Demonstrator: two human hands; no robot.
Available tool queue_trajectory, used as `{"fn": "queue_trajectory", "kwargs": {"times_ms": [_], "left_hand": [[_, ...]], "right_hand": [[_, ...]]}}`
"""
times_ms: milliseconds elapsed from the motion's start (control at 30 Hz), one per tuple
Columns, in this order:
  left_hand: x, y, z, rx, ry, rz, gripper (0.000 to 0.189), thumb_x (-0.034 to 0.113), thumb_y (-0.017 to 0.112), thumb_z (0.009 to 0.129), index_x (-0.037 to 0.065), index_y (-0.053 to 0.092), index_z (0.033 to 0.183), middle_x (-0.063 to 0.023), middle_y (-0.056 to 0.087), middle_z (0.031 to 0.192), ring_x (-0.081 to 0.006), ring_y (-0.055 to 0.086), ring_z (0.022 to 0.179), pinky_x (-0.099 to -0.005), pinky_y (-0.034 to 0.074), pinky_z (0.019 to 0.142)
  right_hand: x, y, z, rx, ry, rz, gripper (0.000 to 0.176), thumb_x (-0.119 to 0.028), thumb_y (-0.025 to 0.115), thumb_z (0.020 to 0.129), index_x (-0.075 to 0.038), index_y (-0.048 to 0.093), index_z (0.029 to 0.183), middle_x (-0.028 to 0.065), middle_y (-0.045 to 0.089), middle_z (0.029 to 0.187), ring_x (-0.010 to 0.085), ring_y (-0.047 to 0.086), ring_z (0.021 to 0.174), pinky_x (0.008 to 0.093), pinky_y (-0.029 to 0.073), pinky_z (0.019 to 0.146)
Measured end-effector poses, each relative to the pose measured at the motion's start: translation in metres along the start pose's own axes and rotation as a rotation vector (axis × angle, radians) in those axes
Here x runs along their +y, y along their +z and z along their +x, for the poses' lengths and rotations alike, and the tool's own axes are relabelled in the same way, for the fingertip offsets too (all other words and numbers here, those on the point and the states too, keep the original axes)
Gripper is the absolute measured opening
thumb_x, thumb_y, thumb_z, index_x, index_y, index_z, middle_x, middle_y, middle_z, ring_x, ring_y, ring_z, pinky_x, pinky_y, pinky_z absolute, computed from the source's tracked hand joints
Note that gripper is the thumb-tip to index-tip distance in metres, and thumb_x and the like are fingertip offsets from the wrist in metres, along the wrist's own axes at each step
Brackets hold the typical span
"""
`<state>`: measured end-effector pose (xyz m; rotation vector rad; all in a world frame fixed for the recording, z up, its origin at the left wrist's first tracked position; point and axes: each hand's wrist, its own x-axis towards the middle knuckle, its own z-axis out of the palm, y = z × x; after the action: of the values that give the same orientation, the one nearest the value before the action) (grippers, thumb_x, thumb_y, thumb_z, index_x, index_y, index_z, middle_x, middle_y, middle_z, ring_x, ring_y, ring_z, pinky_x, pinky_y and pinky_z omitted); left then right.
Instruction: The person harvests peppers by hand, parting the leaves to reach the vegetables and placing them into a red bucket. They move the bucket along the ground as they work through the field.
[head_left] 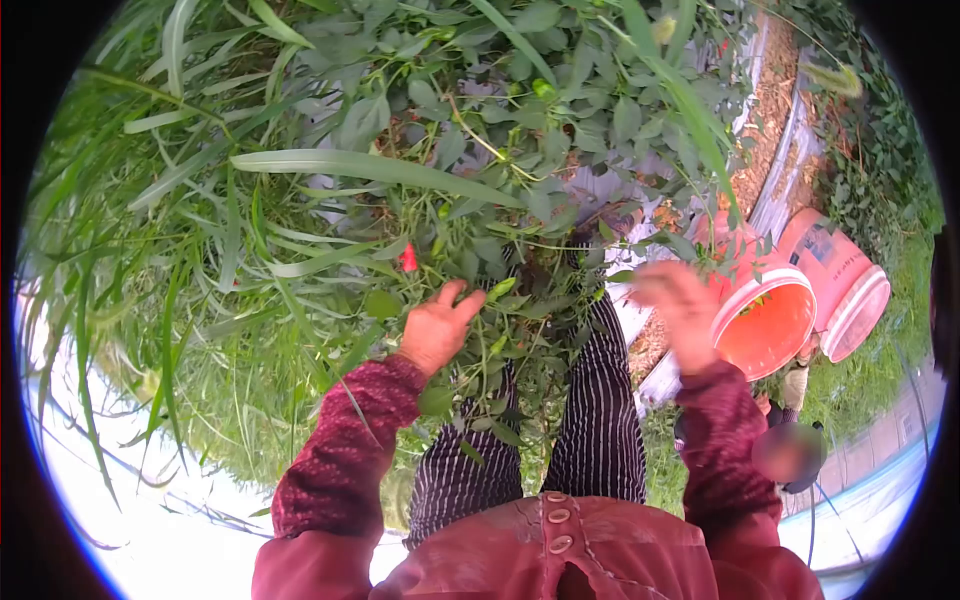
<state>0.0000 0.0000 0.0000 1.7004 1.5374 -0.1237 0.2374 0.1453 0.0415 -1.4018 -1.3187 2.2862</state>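
Note:
My left hand (437, 328) reaches into a leafy pepper plant (480, 150), fingers apart among the leaves and thumb out, with nothing seen in it. A small red pepper (408, 258) hangs just above that hand, and a green pepper (500, 289) lies beside the thumb. My right hand (680, 308) is blurred by motion. It is raised beside the plant with its fingers spread, close to an orange bucket (765, 322). Both arms wear dark red patterned sleeves.
A second orange bucket (845, 290) lies next to the first. Long grass blades (180, 250) fill the left side. My striped trousers (600, 410) stand against the plant. Another person (790, 445) is at the lower right. A mulched bed with pale edging (775, 110) runs at the upper right.

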Motion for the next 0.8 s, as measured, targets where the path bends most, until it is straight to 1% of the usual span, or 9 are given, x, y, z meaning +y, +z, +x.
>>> {"fn": "queue_trajectory", "kwargs": {"times_ms": [100, 233, 333, 433, 500, 600, 700, 733, 800], "left_hand": [[-0.018, 0.024, 0.004, 0.001, 0.052, 0.181, 0.027, 0.008, 0.058, 0.066, 0.008, 0.063, 0.092, -0.0142, 0.057, 0.106, -0.0253, 0.062, 0.068, -0.0339, 0.052, 0.057], [-0.007, 0.025, -0.008, -0.11, -0.017, 0.105, 0.024, 0.01, 0.058, 0.065, 0.007, 0.063, 0.089, -0.0146, 0.056, 0.101, -0.0243, 0.06, 0.065, -0.0349, 0.05, 0.054], [-0.007, 0.019, -0.005, -0.067, 0.01, 0.095, 0.032, 0.01, 0.059, 0.065, 0.007, 0.061, 0.096, -0.014, 0.055, 0.099, -0.0239, 0.059, 0.067, -0.0351, 0.05, 0.056], [-0.004, 0.017, -0.006, 0.012, 0.03, 0.055, 0.043, 0.01, 0.058, 0.066, 0.009, 0.056, 0.109, -0.0137, 0.053, 0.1, -0.0236, 0.058, 0.07, -0.0348, 0.05, 0.058], [-0.004, 0.017, -0.006, -0.035, 0.022, 0.073, 0.044, 0.01, 0.057, 0.067, 0.01, 0.055, 0.111, -0.0138, 0.053, 0.103, -0.0231, 0.059, 0.07, -0.0344, 0.05, 0.059], [-0.004, 0.014, -0.007, 0.057, 0.08, 0.037, 0.04, 0.009, 0.059, 0.064, 0.007, 0.056, 0.104, -0.0121, 0.053, 0.094, -0.0235, 0.059, 0.068, -0.034, 0.049, 0.053], [-0.002, 0.012, -0.01, 0.044, 0.045, 0.068, 0.046, 0.009, 0.058, 0.065, 0.011, 0.056, 0.111, -0.0111, 0.053, 0.095, -0.023, 0.06, 0.069, -0.0334, 0.05, 0.054], [-0.002, 0.009, -0.01, 0.02, 0.009, 0.058, 0.048, 0.01, 0.058, 0.066, 0.013, 0.055, 0.114, -0.0097, 0.053, 0.096, -0.0228, 0.06, 0.069, -0.0332, 0.05, 0.054], [-0.006, 0.011, -0.013, 0.019, 0.023, 0.058, 0.046, 0.011, 0.058, 0.066, 0.013, 0.056, 0.113, -0.0094, 0.053, 0.096, -0.0225, 0.059, 0.069, -0.033, 0.05, 0.054]], "right_hand": [[-0.01, 0.066, 0.061, -0.331, -0.278, -0.34, 0.017, -0.013, 0.059, 0.082, 0.0, 0.06, 0.093, 0.0144, 0.062, 0.092, 0.0269, 0.063, 0.083, 0.0361, 0.052, 0.077], [0.033, 0.132, 0.133, -0.613, -0.032, -1.04, 0.026, -0.007, 0.054, 0.075, -0.001, 0.06, 0.1, 0.0155, 0.061, 0.1, 0.0293, 0.061, 0.095, 0.0388, 0.05, 0.08], [0.053, 0.14, 0.15, -0.419, -0.114, -1.07, 0.028, -0.009, 0.054, 0.08, -0.003, 0.06, 0.106, 0.0144, 0.059, 0.113, 0.0291, 0.058, 0.104, 0.0385, 0.049, 0.085], [0.068, 0.14, 0.165, -0.637, -0.09, -1.115, 0.032, -0.011, 0.048, 0.081, -0.006, 0.056, 0.112, 0.0158, 0.058, 0.109, 0.0289, 0.06, 0.1, 0.0392, 0.05, 0.083], [0.079, 0.141, 0.165, -0.607, -0.138, -1.042, 0.033, -0.01, 0.05, 0.081, -0.009, 0.056, 0.113, 0.0149, 0.055, 0.118, 0.0289, 0.059, 0.101, 0.0397, 0.05, 0.084], [0.075, 0.14, 0.162, -0.688, 0.105, -1.178, 0.039, -0.011, 0.053, 0.077, -0.016, 0.055, 0.115, 0.0127, 0.047, 0.127, 0.0297, 0.059, 0.101, 0.0394, 0.05, 0.083], [0.066, 0.134, 0.152, -0.616, 0.012, -1.064, 0.037, -0.013, 0.054, 0.076, -0.018, 0.055, 0.113, 0.0128, 0.048, 0.126, 0.0299, 0.059, 0.099, 0.0411, 0.049, 0.084], [0.065, 0.128, 0.147, -0.552, -0.131, -1.065, 0.034, -0.019, 0.055, 0.077, -0.018, 0.055, 0.111, 0.0129, 0.055, 0.116, 0.029, 0.06, 0.095, 0.044, 0.047, 0.083], [0.058, 0.119, 0.14, -0.605, -0.119, -1.109, 0.034, -0.023, 0.055, 0.077, -0.018, 0.055, 0.111, 0.0125, 0.058, 0.109, 0.0286, 0.061, 0.092, 0.0445, 0.046, 0.081]]}}
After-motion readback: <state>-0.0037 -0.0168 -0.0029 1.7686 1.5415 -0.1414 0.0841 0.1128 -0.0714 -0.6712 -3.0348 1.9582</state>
